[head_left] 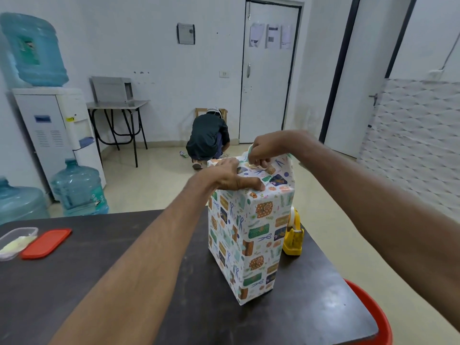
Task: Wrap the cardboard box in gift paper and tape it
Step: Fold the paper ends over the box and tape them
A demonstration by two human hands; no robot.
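Paper (260, 235) covers every side of the box (224, 245) we can see. It's standing tall on end, on the dark table (99, 270), twd the right-hand edge. So sides look done, and we're on the top end now.

Left hand (231, 179) lies flat on top, fingers straight, thumb along the near edge, pressing the folded paper down w/o gripping anything. Right hand (261, 151) is at the far top edge, fingers curled, pinching the loose top flap (282, 161), which stands up above the box. Can't tell if there's a bit of tape in that pinch too; too small to see.

Step in hand, I'd say: closing the top end, folding the last flap over.

Next move needs that flap pulled down tight over the top while the left hand slides clear but holds the folds flat. Then tape. The yellow tape dispenser (293, 239) sits just beside the box on its right, an easy reach for the right hand. Box is tall and narrow, so a hard tug could tip it.

Over at the left edge: a plastic tub (15, 241) and its red lid (46, 242), well apart from the action.
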